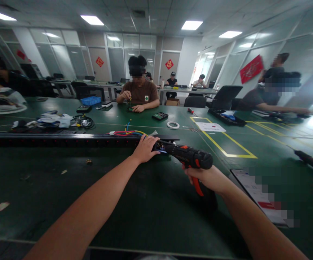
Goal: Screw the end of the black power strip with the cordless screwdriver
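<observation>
A long black bar-shaped housing (64,141) lies across the green table, with red, yellow and blue wires (126,133) at its right part. My left hand (145,148) is closed over the bar near its right end. My right hand (203,177) is wrapped round the handle of a black and orange power screwdriver (191,156). The tool lies nearly level, its front pointing left at the bar's right end, close to my left fingers. Its tip is too small to make out.
A phone (259,196) lies right of my right forearm. Beyond the bar are a white tape roll (173,125), a black device (160,116), cables (83,122) and a blue basket (91,100). A person (139,90) sits opposite. A dark tool (312,161) lies far right.
</observation>
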`<state>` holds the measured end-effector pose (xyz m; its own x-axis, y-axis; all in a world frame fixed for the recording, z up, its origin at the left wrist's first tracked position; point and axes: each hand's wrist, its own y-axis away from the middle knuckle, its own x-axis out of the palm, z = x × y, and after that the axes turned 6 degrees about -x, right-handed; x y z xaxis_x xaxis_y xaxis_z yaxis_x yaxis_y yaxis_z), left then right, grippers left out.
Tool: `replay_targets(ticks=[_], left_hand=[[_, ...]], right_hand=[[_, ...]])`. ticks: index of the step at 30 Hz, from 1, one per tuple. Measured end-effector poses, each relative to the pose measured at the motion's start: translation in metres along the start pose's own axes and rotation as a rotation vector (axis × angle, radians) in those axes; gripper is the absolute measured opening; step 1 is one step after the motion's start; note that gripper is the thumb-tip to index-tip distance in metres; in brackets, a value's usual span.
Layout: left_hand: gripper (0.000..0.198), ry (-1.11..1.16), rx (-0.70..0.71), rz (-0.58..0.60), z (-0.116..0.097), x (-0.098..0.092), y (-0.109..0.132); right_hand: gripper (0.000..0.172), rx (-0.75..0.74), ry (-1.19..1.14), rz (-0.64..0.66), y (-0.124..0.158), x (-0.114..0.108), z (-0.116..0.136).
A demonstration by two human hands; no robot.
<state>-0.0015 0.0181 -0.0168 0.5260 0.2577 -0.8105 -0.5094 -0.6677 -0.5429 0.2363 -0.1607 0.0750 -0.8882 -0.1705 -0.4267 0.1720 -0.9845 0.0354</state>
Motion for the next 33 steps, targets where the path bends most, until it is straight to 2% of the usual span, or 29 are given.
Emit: replay_targets(ticks=[10, 33], left_hand=[[0.061, 0.009, -0.007, 0.006, -0.0004, -0.0027, 0.0002], [0.060, 0.016, -0.006, 0.002, -0.0019, -0.0036, -0.0002]], right_hand=[[0.015, -0.025, -0.004, 0.006, -0.0011, 0.0002, -0.0019], [0.022, 0.005, -0.016, -0.011, 0.0019, 0.0003, 0.0002]])
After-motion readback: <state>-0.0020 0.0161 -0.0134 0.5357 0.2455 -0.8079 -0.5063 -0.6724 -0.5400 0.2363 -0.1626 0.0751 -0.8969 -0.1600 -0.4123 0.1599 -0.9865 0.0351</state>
